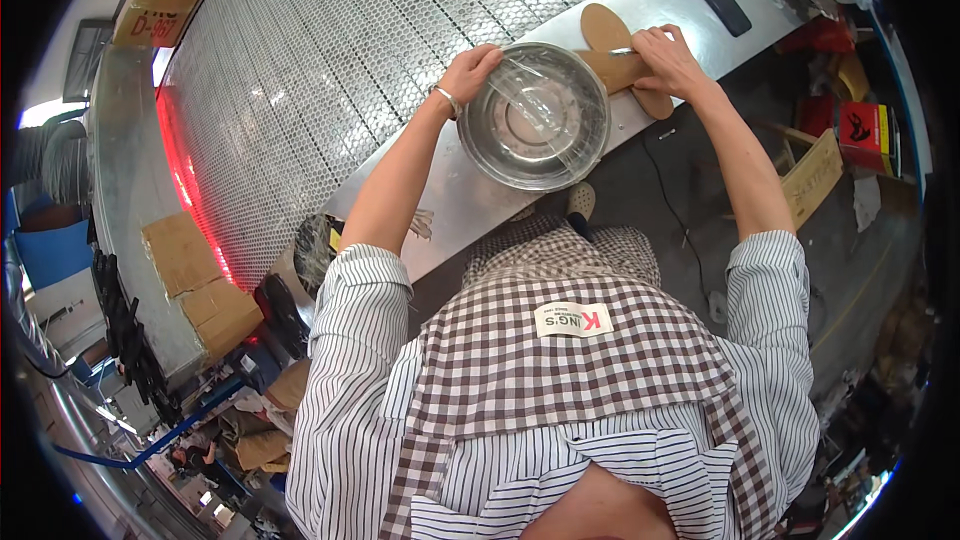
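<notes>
A round, shiny metal bowl (480,125) rests at the edge of the metal work surface, with clear film (545,110) stretched across its top. My left hand (472,75) is closed on the bowl's upper left rim, thumb and fingers pinching it. Just right of the bowl, my right hand (668,62) has its fingers closed round the end of a brown strip (605,70). A small silvery piece (621,51) shows at the fingertips; its kind is unclear. Two brown rounded pads, an upper one (603,26) and a lower one (655,104), stick out beside the strip.
A perforated metal conveyor bed (330,50) runs behind the work surface. A black phone (720,2) lies far right on the metal ledge (450,225). Cardboard boxes (160,2) stand at left. On the floor at right are a wooden crate (812,180) and a black cable (680,215).
</notes>
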`<action>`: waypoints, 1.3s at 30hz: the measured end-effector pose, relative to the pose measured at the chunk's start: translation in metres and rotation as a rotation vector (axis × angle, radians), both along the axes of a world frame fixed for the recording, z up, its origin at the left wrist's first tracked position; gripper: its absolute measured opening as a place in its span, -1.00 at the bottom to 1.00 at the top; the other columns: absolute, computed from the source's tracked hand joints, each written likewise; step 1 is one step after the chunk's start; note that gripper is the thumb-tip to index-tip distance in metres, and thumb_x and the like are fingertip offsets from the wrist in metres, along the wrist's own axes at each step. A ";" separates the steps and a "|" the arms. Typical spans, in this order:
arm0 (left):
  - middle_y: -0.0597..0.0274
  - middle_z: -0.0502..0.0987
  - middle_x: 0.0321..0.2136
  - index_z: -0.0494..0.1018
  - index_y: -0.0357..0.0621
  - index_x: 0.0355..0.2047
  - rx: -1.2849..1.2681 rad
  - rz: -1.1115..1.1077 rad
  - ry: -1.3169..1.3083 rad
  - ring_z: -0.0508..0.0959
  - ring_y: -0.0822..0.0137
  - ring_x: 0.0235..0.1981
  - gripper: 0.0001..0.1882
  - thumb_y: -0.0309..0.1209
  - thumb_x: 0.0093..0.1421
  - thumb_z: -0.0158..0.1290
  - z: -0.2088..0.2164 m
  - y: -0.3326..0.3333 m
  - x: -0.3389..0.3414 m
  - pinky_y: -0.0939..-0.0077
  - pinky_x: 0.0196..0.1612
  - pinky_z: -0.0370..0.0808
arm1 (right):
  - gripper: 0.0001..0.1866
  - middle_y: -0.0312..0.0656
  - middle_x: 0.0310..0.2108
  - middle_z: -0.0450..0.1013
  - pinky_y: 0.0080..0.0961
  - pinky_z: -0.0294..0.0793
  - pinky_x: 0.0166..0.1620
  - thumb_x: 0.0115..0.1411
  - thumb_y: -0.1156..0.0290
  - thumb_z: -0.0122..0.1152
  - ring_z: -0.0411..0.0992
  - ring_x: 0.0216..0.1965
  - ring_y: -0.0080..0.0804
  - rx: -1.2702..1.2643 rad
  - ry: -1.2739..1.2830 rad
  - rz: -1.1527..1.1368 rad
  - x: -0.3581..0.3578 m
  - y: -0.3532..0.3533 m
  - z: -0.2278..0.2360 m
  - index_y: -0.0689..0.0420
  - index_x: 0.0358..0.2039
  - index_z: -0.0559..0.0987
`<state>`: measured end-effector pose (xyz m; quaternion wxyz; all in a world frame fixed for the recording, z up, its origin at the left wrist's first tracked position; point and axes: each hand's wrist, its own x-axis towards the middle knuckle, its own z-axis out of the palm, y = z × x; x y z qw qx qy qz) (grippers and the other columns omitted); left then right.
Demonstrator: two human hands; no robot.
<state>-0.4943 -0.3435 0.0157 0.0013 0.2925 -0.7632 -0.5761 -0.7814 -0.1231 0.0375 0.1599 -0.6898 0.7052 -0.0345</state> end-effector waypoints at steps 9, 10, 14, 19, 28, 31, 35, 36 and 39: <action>0.26 0.47 -0.46 0.44 -0.23 -0.21 -0.003 0.047 0.005 0.39 0.46 -0.38 -0.67 -0.20 0.27 -0.11 -0.005 0.000 0.011 0.55 -0.24 0.35 | -0.48 -0.02 -0.27 0.36 -0.24 0.38 -0.15 -0.18 0.14 0.32 0.31 -0.16 -0.04 -0.068 -0.042 -0.513 0.040 0.040 -0.015 0.21 -0.30 0.36; 0.27 0.45 -0.49 0.44 -0.23 -0.22 -0.025 0.034 -0.003 0.37 0.47 -0.40 -0.67 -0.20 0.27 -0.12 -0.003 0.000 0.010 0.56 -0.26 0.34 | -0.45 -0.02 -0.25 0.36 -0.21 0.40 -0.16 -0.18 0.10 0.31 0.32 -0.15 -0.05 -0.053 -0.025 -0.594 0.047 0.040 -0.017 0.22 -0.28 0.37; 0.32 0.40 -0.54 0.44 -0.25 -0.26 0.001 0.055 0.018 0.33 0.49 -0.44 -0.67 -0.21 0.29 -0.13 0.005 0.008 0.011 0.58 -0.31 0.33 | -0.41 -0.02 -0.23 0.36 -0.18 0.35 -0.11 -0.17 0.03 0.29 0.31 -0.13 -0.08 0.042 -0.038 -0.801 0.072 0.025 -0.006 0.21 -0.26 0.37; 0.31 0.43 -0.51 0.44 -0.27 -0.26 -0.005 0.056 -0.004 0.35 0.50 -0.42 -0.66 -0.20 0.28 -0.12 0.014 0.011 0.007 0.59 -0.28 0.33 | -0.45 -0.06 -0.20 0.37 -0.19 0.32 -0.14 -0.22 0.22 0.36 0.31 -0.14 -0.06 -0.035 -0.073 -0.678 0.061 0.018 -0.019 0.20 -0.24 0.36; 0.39 0.42 -0.48 0.45 -0.28 -0.24 0.054 0.060 0.030 0.33 0.55 -0.39 -0.66 -0.21 0.29 -0.12 0.012 0.007 0.013 0.63 -0.26 0.32 | -0.51 -0.28 -0.28 0.34 -0.08 -0.13 0.20 -0.29 0.62 0.15 0.25 -0.01 -0.31 0.059 -0.297 -0.229 0.027 0.009 -0.013 0.04 -0.23 0.37; 0.38 0.38 -0.52 0.44 -0.27 -0.27 0.049 0.055 0.016 0.30 0.53 -0.42 -0.67 -0.21 0.29 -0.13 0.018 0.012 0.008 0.61 -0.28 0.31 | -0.51 -0.27 -0.26 0.33 -0.09 -0.09 0.20 -0.29 0.64 0.13 0.24 0.01 -0.28 0.082 -0.283 -0.048 0.016 -0.003 -0.026 0.06 -0.23 0.36; 0.39 0.39 -0.50 0.45 -0.27 -0.26 0.066 0.017 0.014 0.31 0.53 -0.41 -0.66 -0.20 0.29 -0.12 0.017 0.010 0.002 0.60 -0.28 0.31 | -0.47 -0.25 -0.27 0.32 -0.10 -0.09 0.22 -0.29 0.66 0.09 0.22 0.02 -0.21 -0.018 -0.328 0.092 0.013 -0.017 -0.034 0.06 -0.18 0.37; 0.39 0.41 -0.48 0.46 -0.26 -0.25 0.066 0.010 -0.014 0.32 0.52 -0.40 -0.65 -0.19 0.29 -0.12 0.019 0.010 0.000 0.60 -0.26 0.32 | -0.45 -0.23 -0.28 0.32 -0.14 0.02 0.17 -0.28 0.65 0.09 0.24 0.00 -0.19 -0.154 -0.286 0.069 0.014 -0.015 -0.034 0.07 -0.15 0.37; 0.42 0.41 -0.46 0.45 -0.26 -0.26 0.071 0.013 -0.040 0.32 0.55 -0.38 -0.64 -0.17 0.28 -0.11 0.022 0.011 0.000 0.63 -0.25 0.31 | -0.43 -0.18 -0.32 0.32 -0.23 0.22 0.02 -0.24 0.59 0.13 0.30 -0.10 -0.15 -0.367 -0.294 -0.107 0.012 -0.010 -0.027 0.12 -0.09 0.36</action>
